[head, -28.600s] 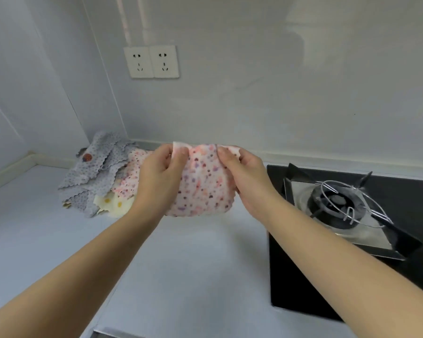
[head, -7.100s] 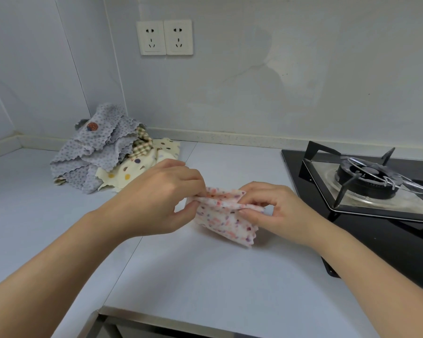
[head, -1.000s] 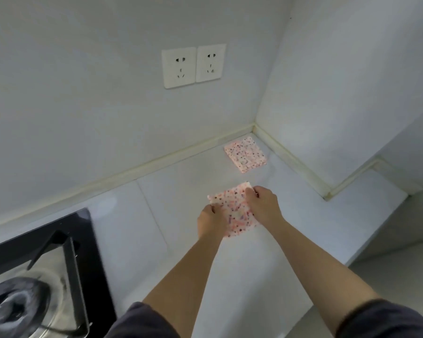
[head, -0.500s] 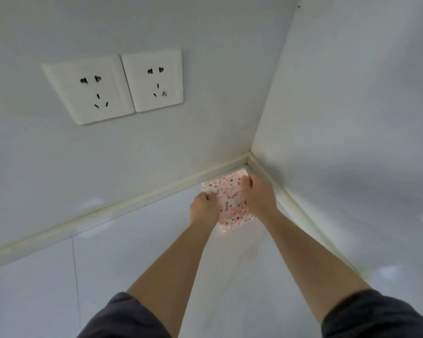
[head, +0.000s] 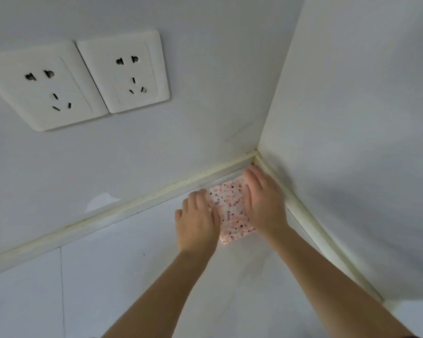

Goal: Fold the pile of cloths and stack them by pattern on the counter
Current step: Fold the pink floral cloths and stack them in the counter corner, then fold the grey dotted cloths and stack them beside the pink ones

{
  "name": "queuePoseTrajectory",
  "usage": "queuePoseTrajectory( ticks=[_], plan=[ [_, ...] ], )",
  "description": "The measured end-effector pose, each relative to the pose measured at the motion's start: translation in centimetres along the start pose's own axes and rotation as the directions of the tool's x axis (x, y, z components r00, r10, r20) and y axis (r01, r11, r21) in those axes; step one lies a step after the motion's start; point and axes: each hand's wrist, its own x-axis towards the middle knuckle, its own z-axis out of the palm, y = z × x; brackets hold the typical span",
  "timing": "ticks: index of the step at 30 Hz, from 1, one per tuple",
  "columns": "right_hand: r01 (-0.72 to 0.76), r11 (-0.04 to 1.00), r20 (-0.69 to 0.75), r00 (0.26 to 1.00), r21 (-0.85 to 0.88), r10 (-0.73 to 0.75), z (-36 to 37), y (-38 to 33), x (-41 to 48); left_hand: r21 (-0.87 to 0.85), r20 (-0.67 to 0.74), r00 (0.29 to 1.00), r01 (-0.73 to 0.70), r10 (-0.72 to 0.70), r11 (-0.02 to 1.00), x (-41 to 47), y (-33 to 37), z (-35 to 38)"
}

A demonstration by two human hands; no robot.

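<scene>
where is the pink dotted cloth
In the head view, the folded pink dotted cloth lies on the counter in the wall corner, right of centre, between the left hand and right hand.

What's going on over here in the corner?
A person is working with both bare hands on a folded pink speckled cloth, which lies on the white counter right in the corner where the two walls meet. The right hand lies flat over the cloth's right side, pressing it down. The left hand is at its left edge; whether it grips the cloth is unclear. Two wall sockets sit above.
</scene>
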Motion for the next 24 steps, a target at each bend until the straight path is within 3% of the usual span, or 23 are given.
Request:
queuePoseTrajectory(
  ticks=[2,4,6,11,16,19,24],
  plan=[
    [0.166,0.986,0.162,0.973,-0.005,-0.163,0.5,-0.1,-1.1,0.175,0.192,0.970,-0.180,0.146,0.968,-0.5,0.6,0.1],
    [0.170,0.985,0.431,0.891,-0.028,-0.142,0.6,-0.4,-1.9,0.259,0.420,0.898,-0.256,0.130,0.931,-0.7,0.9,1.1],
    [0.137,0.990,0.569,0.816,-0.025,-0.099,0.9,0.1,-2.3,0.281,0.482,0.873,-0.239,0.079,0.930,-0.6,0.7,2.2],
    [0.132,0.983,0.630,0.777,-0.128,-0.023,0.9,-0.2,-2.0,0.324,0.544,0.836,-0.285,0.069,0.902,0.3,0.1,2.0],
    [0.008,0.985,0.667,0.737,-0.174,0.112,-1.7,-3.2,-1.2,0.194,0.552,0.830,-0.220,0.079,0.956,-0.7,-1.6,-2.3],
    [-0.061,0.997,0.585,0.808,-0.042,0.074,-4.7,-8.0,-2.4,0.105,0.487,0.871,-0.135,0.068,0.985,-5.0,-5.3,-6.5],
    [-0.178,0.963,0.611,0.792,0.201,0.019,-9.1,-17.9,-8.1,-0.109,0.317,0.948,0.051,-0.014,0.993,-13.9,-10.5,-14.2]
  ],
)
